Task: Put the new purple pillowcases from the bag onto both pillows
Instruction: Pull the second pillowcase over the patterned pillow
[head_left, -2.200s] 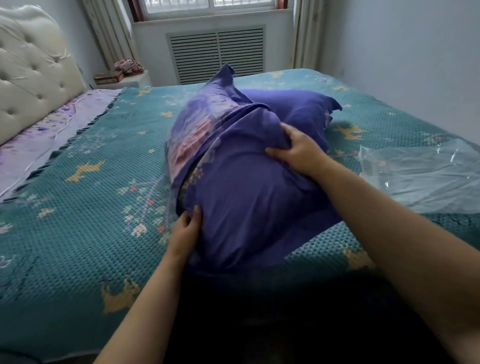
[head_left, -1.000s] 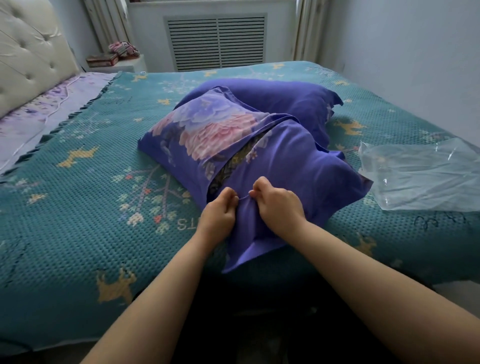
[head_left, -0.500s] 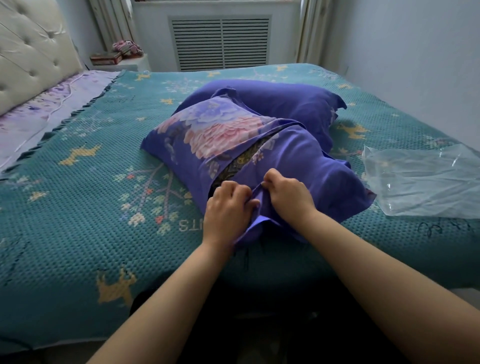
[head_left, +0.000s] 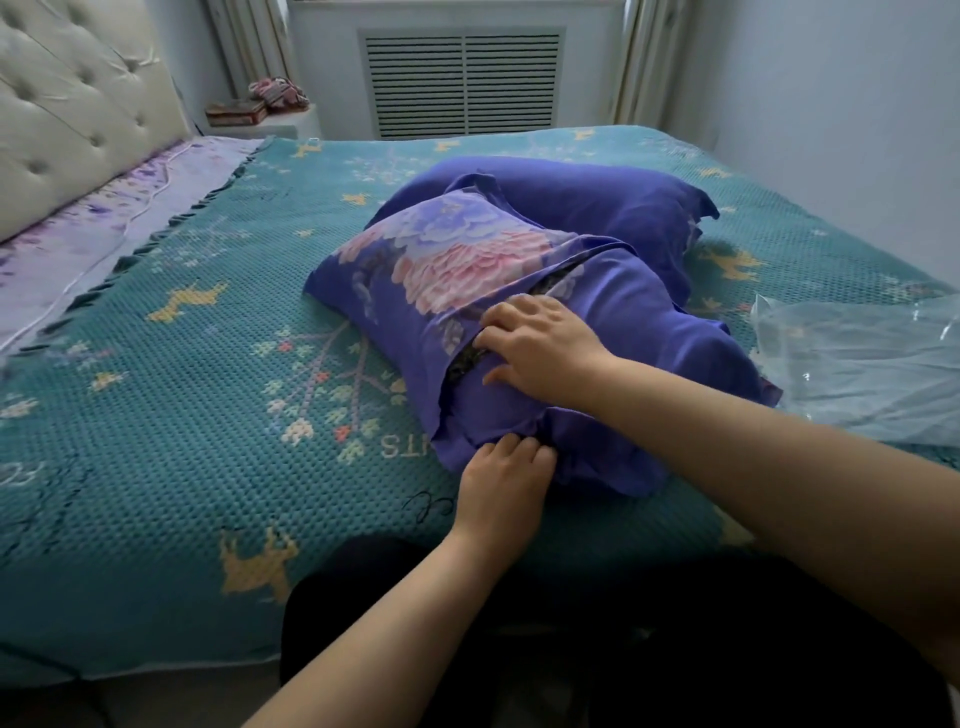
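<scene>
Fingers (head_left: 511, 451) of the left hand (head_left: 501, 483), low in the frame's centre, curl into the near fold of the purple pillowcase (head_left: 670, 332), pinching its cloth. Just above and to the right, the right hand (head_left: 543, 348) lies flat with fingers spread, pressing the pillowcase beside its open slit. That front pillow rests mid-frame on the teal bedspread (head_left: 156, 415), a second purple pillow (head_left: 613, 202) behind it. At the right edge lies the clear plastic bag (head_left: 862, 369).
</scene>
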